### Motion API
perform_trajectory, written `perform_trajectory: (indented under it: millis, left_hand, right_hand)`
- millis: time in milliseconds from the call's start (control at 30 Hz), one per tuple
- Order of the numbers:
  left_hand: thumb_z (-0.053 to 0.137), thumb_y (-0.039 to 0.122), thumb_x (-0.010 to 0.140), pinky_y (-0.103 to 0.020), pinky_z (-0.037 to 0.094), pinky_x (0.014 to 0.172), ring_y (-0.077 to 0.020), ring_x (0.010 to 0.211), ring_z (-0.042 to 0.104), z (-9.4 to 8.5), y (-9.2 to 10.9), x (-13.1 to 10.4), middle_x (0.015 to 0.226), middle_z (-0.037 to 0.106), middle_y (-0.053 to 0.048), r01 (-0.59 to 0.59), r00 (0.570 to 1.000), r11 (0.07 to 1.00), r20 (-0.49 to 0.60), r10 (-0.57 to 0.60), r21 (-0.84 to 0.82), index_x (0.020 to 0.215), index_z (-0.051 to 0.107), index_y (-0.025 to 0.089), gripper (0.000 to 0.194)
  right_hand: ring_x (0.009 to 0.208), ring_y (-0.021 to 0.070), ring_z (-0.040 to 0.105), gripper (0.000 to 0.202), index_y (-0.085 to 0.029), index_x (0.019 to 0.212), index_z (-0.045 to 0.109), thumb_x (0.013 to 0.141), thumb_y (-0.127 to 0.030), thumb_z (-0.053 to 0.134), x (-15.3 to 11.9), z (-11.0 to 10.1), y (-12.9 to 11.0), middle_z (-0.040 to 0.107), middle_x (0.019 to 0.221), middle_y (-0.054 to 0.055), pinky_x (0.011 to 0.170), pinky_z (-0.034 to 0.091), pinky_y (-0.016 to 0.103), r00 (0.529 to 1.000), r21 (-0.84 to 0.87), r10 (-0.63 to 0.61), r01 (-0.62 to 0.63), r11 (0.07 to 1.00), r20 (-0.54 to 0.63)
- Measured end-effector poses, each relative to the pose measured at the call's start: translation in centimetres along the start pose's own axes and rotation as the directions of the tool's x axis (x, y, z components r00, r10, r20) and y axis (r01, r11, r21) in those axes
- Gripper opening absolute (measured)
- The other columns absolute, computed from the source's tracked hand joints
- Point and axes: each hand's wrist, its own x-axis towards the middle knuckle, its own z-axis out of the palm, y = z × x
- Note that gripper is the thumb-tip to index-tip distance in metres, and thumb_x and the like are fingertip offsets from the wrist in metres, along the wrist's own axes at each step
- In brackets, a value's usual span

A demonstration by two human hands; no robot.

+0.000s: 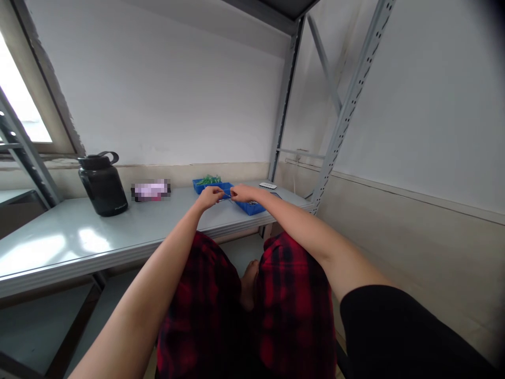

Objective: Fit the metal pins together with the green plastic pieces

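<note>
My left hand [211,196] is closed in a pinch above the front part of the shelf top. Close to its right, my right hand [242,193] is also pinched, its knuckles facing up. Between the fingertips runs a thin strand-like piece [227,195], too small to name exactly. Just below and behind the hands stand blue trays. One blue tray [251,209], partly covered by my right hand and forearm, holds small items I cannot make out. Another blue tray [196,186] farther back holds a heap of green pieces [209,180].
A large dark bottle [103,185] with a loop lid stands on the grey shelf top [173,213] at left. Right of it lies a blurred pink-and-black item [151,190]. A white flat object [268,185] lies behind my right hand. A metal upright [351,100] rises at right.
</note>
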Motion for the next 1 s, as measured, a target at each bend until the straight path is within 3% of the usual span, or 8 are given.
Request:
perform_trajectory:
  millis: [200, 333, 500, 633, 833, 1000]
  left_hand:
    - [0.070, 0.038, 0.077, -0.027, 0.052, 0.065, -0.0205, 0.082, 0.067, -0.1, 1.2, -0.3, 0.092, 0.073, -0.011, -0.014, 0.997, 0.963, -0.071, -0.005, -0.268, 0.089, 0.070, 0.012, 0.029]
    - [0.071, 0.036, 0.076, -0.027, 0.053, 0.066, -0.0214, 0.085, 0.068, -0.2, 1.2, -0.3, 0.091, 0.073, -0.012, 0.012, 0.993, 0.912, -0.106, -0.061, -0.410, 0.086, 0.067, 0.012, 0.027]
    - [0.069, 0.030, 0.073, -0.028, 0.049, 0.060, -0.0177, 0.066, 0.062, 0.1, 0.5, -0.1, 0.068, 0.066, -0.005, -0.023, 0.996, 0.971, -0.092, 0.001, -0.238, 0.075, 0.068, 0.013, 0.017]
    - [0.066, 0.030, 0.075, -0.028, 0.045, 0.057, -0.0155, 0.056, 0.054, 0.3, -0.1, 0.2, 0.059, 0.061, -0.002, -0.097, 0.995, 0.993, -0.028, 0.095, -0.070, 0.074, 0.072, 0.014, 0.017]
    - [0.071, 0.031, 0.073, -0.030, 0.047, 0.060, -0.0168, 0.059, 0.057, 0.2, -0.2, 0.3, 0.062, 0.064, -0.004, -0.087, 0.996, 0.994, 0.023, 0.089, -0.069, 0.076, 0.073, 0.013, 0.018]
    - [0.076, 0.029, 0.070, -0.029, 0.047, 0.062, -0.0185, 0.064, 0.061, 0.2, 0.0, 0.0, 0.067, 0.067, -0.004, -0.101, 0.995, 0.991, -0.034, 0.098, -0.091, 0.091, 0.072, 0.013, 0.026]
  right_hand:
    - [0.072, 0.0154, 0.060, 0.015, -0.014, 0.093, 0.064, 0.093, -0.026, 0.055, 0.7, 0.2, -0.9, 0.069, 0.082, 0.005, 0.063, 0.041, 0.023, 0.988, 0.202, -0.123, 0.140, 0.969, -0.096]
    - [0.082, 0.0173, 0.064, 0.019, -0.016, 0.104, 0.065, 0.095, -0.029, 0.056, 0.7, 0.3, -1.5, 0.072, 0.095, 0.006, 0.072, 0.045, 0.025, 0.972, 0.157, -0.138, 0.169, 0.973, -0.191]
    - [0.096, 0.0212, 0.065, 0.031, -0.016, 0.125, 0.059, 0.096, -0.026, 0.053, 0.0, -0.3, -1.5, 0.072, 0.114, 0.010, 0.077, 0.045, 0.027, 0.948, -0.007, -0.073, 0.074, 0.997, -0.309]
    - [0.097, 0.0219, 0.065, 0.027, -0.017, 0.121, 0.063, 0.099, -0.024, 0.048, -0.6, -0.8, -1.9, 0.071, 0.115, 0.010, 0.075, 0.044, 0.027, 0.956, -0.136, -0.153, 0.122, 0.983, -0.250]
    - [0.092, 0.0219, 0.065, 0.027, -0.017, 0.121, 0.063, 0.100, -0.026, 0.048, -0.9, -0.9, -2.4, 0.072, 0.110, 0.012, 0.070, 0.041, 0.026, 0.976, -0.200, -0.125, 0.088, 0.976, -0.179]
    - [0.091, 0.0208, 0.064, 0.028, -0.014, 0.120, 0.064, 0.100, -0.025, 0.049, -0.7, -0.9, -2.2, 0.072, 0.112, 0.013, 0.070, 0.041, 0.025, 0.980, -0.211, -0.141, 0.109, 0.971, -0.142]
